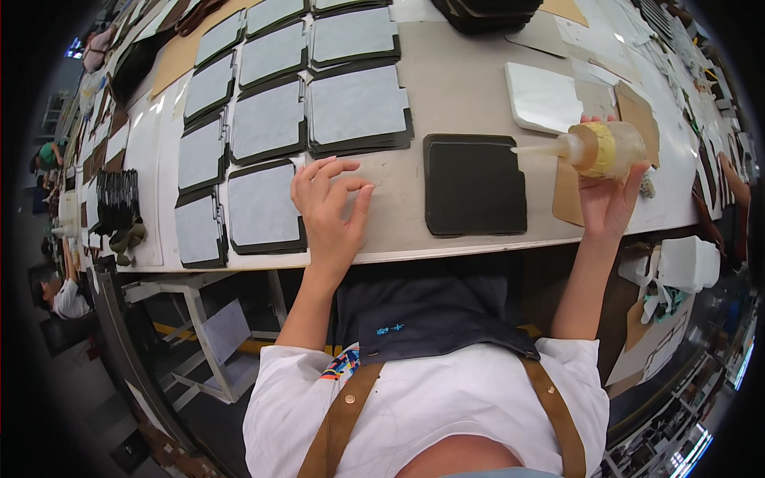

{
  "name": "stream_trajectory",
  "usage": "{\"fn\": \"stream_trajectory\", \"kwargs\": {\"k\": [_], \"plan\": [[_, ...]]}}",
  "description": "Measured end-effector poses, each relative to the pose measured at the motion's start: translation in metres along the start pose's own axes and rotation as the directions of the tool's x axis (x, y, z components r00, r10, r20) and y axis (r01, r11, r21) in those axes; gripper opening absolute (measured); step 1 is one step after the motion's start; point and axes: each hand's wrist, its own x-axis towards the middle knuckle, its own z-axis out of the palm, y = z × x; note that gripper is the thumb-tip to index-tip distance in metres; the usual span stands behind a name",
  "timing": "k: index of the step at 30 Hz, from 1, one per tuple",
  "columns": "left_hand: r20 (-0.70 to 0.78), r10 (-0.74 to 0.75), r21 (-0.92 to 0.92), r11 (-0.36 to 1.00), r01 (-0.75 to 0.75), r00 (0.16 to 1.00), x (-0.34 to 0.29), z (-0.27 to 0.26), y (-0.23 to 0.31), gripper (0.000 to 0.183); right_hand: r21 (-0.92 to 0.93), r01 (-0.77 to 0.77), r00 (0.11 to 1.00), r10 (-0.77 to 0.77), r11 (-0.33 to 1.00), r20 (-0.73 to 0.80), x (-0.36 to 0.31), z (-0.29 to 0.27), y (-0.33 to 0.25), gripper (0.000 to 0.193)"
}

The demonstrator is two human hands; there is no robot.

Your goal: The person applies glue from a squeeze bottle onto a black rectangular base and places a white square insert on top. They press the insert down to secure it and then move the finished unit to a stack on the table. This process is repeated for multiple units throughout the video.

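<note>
My right hand [610, 195] is wrapped round a squeeze bottle [625, 150] with a yellow band and a long pale nozzle. The bottle lies tilted on its side in the air, its tip pointing left at the upper right corner of a black rectangular piece [476, 187]. That dark piece lies flat near the table's front edge. Over the table to its left, my left hand [331, 207] holds nothing, fingers bent and apart. Beside it are stacks of black pieces topped with light grey panels [261, 205], laid out in rows.
White sheets [544, 97] and brown card pieces [567, 193] lie around the bottle side. A dark stack [488, 12] stands at the far edge of the table. Black pieces [117, 201] are bunched at the left. Other people sit at the far left, and a person's arm [734, 182] shows at right.
</note>
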Motion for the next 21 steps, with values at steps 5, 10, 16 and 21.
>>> {"fn": "stream_trajectory", "kwargs": {"k": [5,10,16,21], "plan": [[0.011,-0.010,0.001,1.000,0.010,1.000,0.000,0.001,0.000,0.008,-0.427,0.238,0.970,-0.239,0.872,0.053,0.014,-0.028,-0.013,0.091],[0.024,0.007,0.033,0.999,-0.008,1.000,0.001,0.000,0.001,0.008,-0.494,0.343,0.939,-0.310,0.799,0.151,0.019,-0.023,-0.008,0.080],[0.029,0.002,0.041,0.999,-0.004,1.000,0.001,0.000,0.001,0.009,-0.520,0.364,0.932,-0.305,0.773,0.199,0.020,-0.020,-0.006,0.082],[0.035,0.004,0.048,0.999,-0.006,0.999,0.000,0.000,0.000,0.009,-0.599,0.336,0.942,-0.265,0.726,0.208,0.017,-0.018,-0.010,0.090]]}}
